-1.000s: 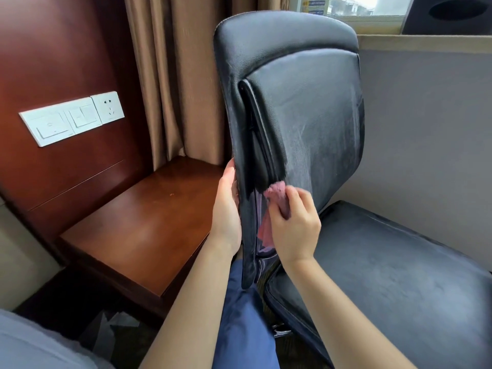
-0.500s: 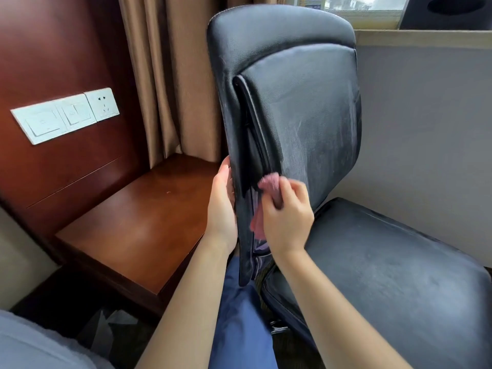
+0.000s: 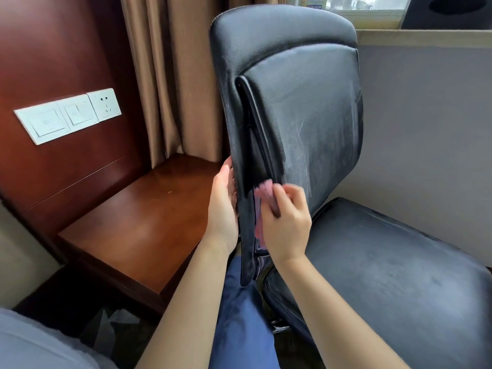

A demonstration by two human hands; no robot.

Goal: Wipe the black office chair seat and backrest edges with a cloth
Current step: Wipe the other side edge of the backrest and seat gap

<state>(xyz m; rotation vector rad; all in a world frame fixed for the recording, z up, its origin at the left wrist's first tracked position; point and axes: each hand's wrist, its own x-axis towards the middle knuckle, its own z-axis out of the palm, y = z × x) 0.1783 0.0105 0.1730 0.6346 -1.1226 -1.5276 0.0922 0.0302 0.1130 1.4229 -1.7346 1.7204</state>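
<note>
In the head view, a pink cloth (image 3: pixel 265 191) is pinched in the curled fingers of the right hand (image 3: pixel 286 226) and pressed against the lower side edge of the black backrest (image 3: pixel 298 110). The left hand (image 3: pixel 223 206) is laid flat, fingers straight, on the outer face of that same edge, just across from the cloth. The seat (image 3: pixel 394 275) is seen right of the right hand. A wooden desk (image 3: pixel 138 222) lies left of the left hand.

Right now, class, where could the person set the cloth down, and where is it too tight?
Free: the brown wooden side table between the curtain and the backrest, and the black seat. Crowded: the backrest edge, with left hand and right hand gripping the pink cloth.
</note>
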